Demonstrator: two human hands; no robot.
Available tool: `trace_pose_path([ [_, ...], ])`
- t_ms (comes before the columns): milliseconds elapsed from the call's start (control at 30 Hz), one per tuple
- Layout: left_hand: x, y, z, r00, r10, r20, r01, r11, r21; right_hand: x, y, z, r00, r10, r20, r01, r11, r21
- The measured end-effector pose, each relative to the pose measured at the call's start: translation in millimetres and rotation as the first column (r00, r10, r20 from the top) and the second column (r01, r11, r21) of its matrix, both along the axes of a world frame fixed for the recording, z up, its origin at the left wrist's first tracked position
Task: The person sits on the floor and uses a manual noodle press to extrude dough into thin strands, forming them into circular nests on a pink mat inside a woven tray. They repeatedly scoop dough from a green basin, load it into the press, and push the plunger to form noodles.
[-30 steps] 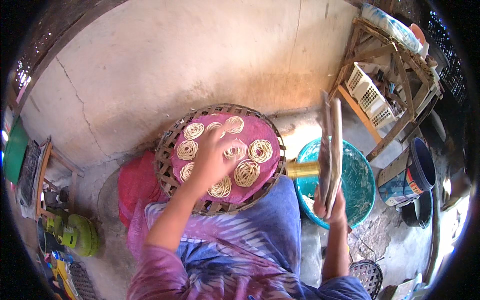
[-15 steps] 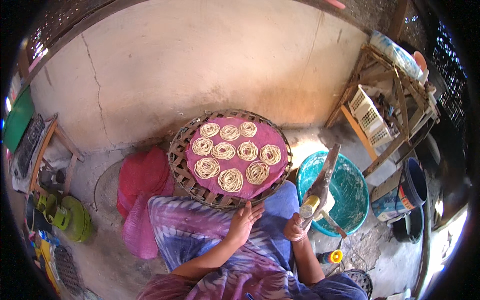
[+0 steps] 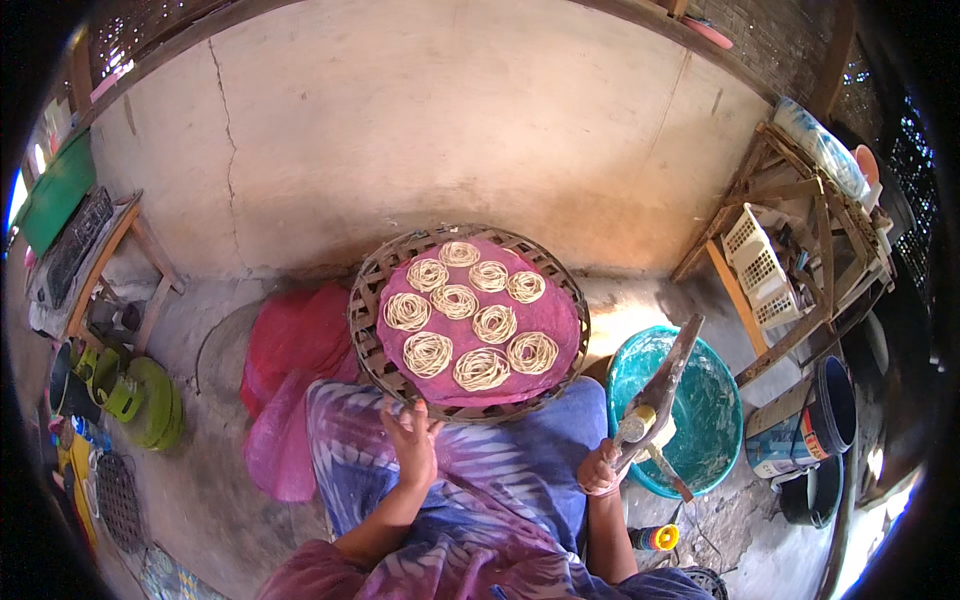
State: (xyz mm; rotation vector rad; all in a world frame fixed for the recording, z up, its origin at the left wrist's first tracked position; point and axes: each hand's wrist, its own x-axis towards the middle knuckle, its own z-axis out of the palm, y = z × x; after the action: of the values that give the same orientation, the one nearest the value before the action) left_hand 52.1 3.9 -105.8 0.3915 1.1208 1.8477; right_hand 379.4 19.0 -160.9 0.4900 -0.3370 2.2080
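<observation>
Behind everything rises a pale, stained wall [image 3: 430, 130] with a long crack toward its left side, above a grey concrete floor [image 3: 225, 520]. At far left, a green basin [image 3: 60, 195] sits over a wooden stand [image 3: 105, 270], and a green gas cylinder [image 3: 158, 405] stands below. Next come a red sack [image 3: 290, 335] and a pink sack [image 3: 283, 450], just beside the round woven basket tray [image 3: 366, 345]. Ten coiled noodle nests [image 3: 454, 301] lie apart on the tray's purple cloth [image 3: 550, 310], the near rim by the person's knees. At that rim, toward its left, is the left hand [image 3: 412, 445], its grip empty and fingers spread; whether they touch the weave I cannot tell. Farther right, the right hand [image 3: 600, 468] has its grip closed around the lower end of a wooden press [image 3: 668, 382] with a brass-coloured cylinder [image 3: 634, 426]. Beyond the press, partly hidden by it, is a teal basin [image 3: 705, 425] smeared with whitish residue. At far right stand a wooden rack [image 3: 738, 295] holding white plastic baskets [image 3: 750, 250], a blue bucket [image 3: 795, 435] and a black bucket [image 3: 822, 492].
</observation>
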Motion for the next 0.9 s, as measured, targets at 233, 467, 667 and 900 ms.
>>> trace_pose_path([
  [233, -88, 34, -1, 0.993, 0.053, -0.107, -0.043, 0.994, 0.097, -1, 0, -4, 0.999, 0.033, -0.002, -0.033, 0.999, -0.001],
  [467, -198, 117, -9, 0.945, -0.239, -0.226, 0.224, 0.971, -0.087, -8, 1, 0, 0.998, 0.066, 0.011, -0.066, 0.998, -0.017],
  [667, -222, 169, 27, 0.533, -0.183, -0.826, 0.067, 0.982, -0.175, -7, -6, 4, 0.99, 0.076, 0.116, -0.062, 0.99, -0.125],
  [900, -94, 63, 124, 0.111, -0.299, -0.948, 0.693, 0.707, -0.142, -32, -14, 61, 0.706, 0.003, 0.708, 0.012, 1.0, -0.015],
])
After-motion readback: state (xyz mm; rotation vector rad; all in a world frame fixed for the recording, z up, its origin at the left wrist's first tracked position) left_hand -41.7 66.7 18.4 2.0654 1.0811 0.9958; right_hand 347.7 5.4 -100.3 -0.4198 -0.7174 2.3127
